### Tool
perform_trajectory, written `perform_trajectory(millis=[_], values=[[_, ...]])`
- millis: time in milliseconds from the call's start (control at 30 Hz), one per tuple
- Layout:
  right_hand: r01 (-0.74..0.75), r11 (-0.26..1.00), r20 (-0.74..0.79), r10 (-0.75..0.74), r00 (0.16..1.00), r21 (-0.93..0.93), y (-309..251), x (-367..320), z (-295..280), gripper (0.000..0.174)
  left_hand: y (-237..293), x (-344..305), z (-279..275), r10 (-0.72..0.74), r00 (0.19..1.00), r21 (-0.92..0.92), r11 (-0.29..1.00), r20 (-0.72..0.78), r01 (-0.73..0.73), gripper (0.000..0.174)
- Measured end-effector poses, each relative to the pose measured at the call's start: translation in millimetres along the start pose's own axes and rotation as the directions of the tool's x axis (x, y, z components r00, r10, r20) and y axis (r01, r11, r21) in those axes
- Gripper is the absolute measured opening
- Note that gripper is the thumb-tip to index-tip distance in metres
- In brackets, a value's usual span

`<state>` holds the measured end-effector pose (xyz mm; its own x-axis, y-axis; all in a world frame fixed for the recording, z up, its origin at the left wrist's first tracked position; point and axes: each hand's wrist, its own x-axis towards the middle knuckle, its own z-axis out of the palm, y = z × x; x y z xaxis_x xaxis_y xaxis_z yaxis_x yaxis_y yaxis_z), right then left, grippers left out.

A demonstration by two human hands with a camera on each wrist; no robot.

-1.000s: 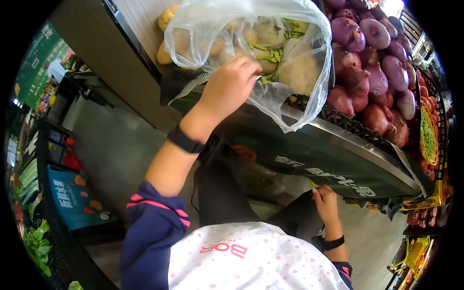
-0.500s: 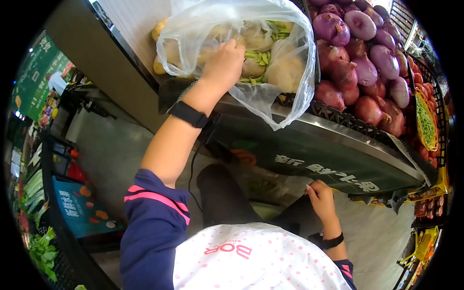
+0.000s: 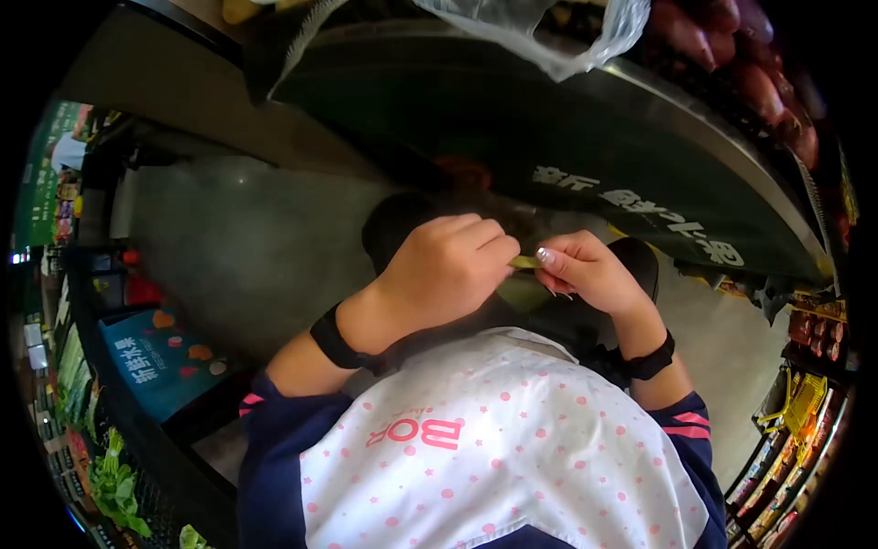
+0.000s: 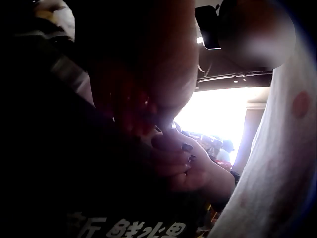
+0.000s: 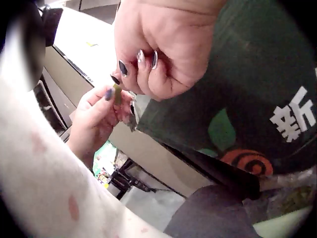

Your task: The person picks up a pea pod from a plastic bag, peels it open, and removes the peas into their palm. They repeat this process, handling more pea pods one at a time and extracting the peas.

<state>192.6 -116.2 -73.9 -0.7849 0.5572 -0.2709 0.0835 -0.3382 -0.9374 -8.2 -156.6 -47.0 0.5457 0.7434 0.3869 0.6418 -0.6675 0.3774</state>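
Note:
Over the lap, both hands meet around a small green bean pod (image 3: 524, 263). My left hand (image 3: 457, 267) pinches one end, its back facing up. The fingers of my right hand (image 3: 590, 273) are bent, with thumb and fingertips on the opposite end. From the right wrist, the pod (image 5: 118, 95) shows as a short green strip between the fingertips of the left hand (image 5: 94, 116) and the curled right hand (image 5: 163, 49). The left wrist view is dark, and the pod is hidden there. A clear plastic bag (image 3: 572, 59) hangs over the stand's edge, mostly out of frame.
The produce stand's dark green front panel (image 3: 631, 197), with white lettering, rises just beyond the hands. Red onions (image 3: 759, 87) lie at its upper right. A black-sided vegetable rack with a blue sign (image 3: 160, 361) is at the left. A yellow basket (image 3: 805, 398) stands far right.
The left hand has come down from the open bag to the lap and now holds a pod. The right hand has moved up and inward to meet it. The head view has tilted down.

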Motion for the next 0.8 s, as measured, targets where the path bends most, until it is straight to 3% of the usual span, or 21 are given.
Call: perform_trajectory(millis=[67, 133, 167, 200, 233, 300, 367, 400, 467, 633, 800], values=[[-0.019, 0.999, 0.029, 0.021, 0.999, -0.051, 13.6, 3.2, 5.3, 0.033, -2.3, -14.4, 10.0, -0.089, 0.985, -0.365, 0.921, 0.149, 0.138, 0.02], [-0.043, 0.979, 0.018, 0.047, 0.999, -0.2, 23.7, 6.8, 15.2, 0.032, -7.9, -30.5, 26.3, -0.159, 0.966, -0.491, 0.837, 0.203, 0.241, 0.014], [-0.048, 0.976, -0.026, 0.043, 0.999, -0.213, 25.9, 8.1, 20.8, 0.029, -11.5, -34.3, 30.2, -0.222, 0.871, -0.648, 0.594, 0.438, 0.477, 0.013], [-0.058, 0.976, -0.023, 0.055, 0.998, -0.208, 28.1, 8.9, 22.7, 0.029, -15.0, -38.3, 34.4, -0.191, 0.731, -0.677, 0.282, 0.655, 0.68, 0.016], [0.004, 0.976, -0.029, -0.01, 1.0, -0.218, 30.3, 9.5, 24.8, 0.026, -17.3, -43.9, 40.8, -0.193, 0.727, -0.677, 0.269, 0.659, 0.685, 0.016], [0.062, 0.972, -0.03, -0.071, 0.997, -0.227, 37.1, 11.2, 28.0, 0.024, -19.9, -53.1, 56.1, -0.088, 0.766, -0.767, -0.179, 0.636, 0.616, 0.023], [0.211, 0.894, -0.137, -0.284, 0.949, -0.394, 47.6, 12.2, 29.5, 0.02, -16.1, -58.4, 67.3, -0.145, 0.777, -0.782, -0.255, 0.613, 0.569, 0.023], [0.208, 0.896, -0.131, -0.278, 0.952, -0.391, 49.3, 13.5, 29.3, 0.02, -14.3, -60.2, 72.6, -0.203, 0.783, -0.795, -0.32, 0.589, 0.515, 0.023], [0.296, 0.65, -0.098, -0.498, 0.862, -0.7, 52.3, 16.1, 28.2, 0.016, -14.0, -61.5, 78.7, -0.237, 0.776, -0.802, -0.314, 0.584, 0.508, 0.023], [0.248, 0.548, -0.109, -0.538, 0.836, -0.799, 48.6, 17.8, 31.1, 0.015, -13.4, -59.4, 80.7, -0.335, 0.766, -0.836, -0.196, 0.548, 0.512, 0.02], [0.178, 0.452, -0.109, -0.539, 0.835, -0.874, 43.3, 19.8, 34.3, 0.018, -16.1, -57.2, 85.3, -0.452, 0.718, -0.846, -0.224, 0.53, 0.484, 0.018]])
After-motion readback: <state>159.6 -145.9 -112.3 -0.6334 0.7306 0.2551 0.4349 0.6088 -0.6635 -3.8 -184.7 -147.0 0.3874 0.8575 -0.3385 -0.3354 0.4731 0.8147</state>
